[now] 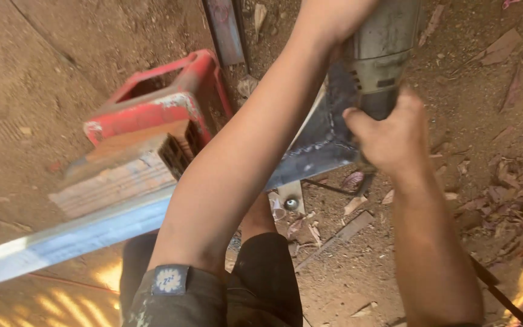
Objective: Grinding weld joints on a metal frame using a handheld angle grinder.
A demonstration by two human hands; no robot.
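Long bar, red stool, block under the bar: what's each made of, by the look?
Long bar: looks like bare steel, grey-blue with a dull sheen and a rough weld-like seam near the power tool, which both the left hand and the right hand grip.
Red stool: probably moulded plastic, scuffed and dusty.
Block: apparently fired clay brick, with hollow cells at its end.

hands: 2 | grinder: 1 | steel bar: 1 | stool: 1 (red) | brick: 1
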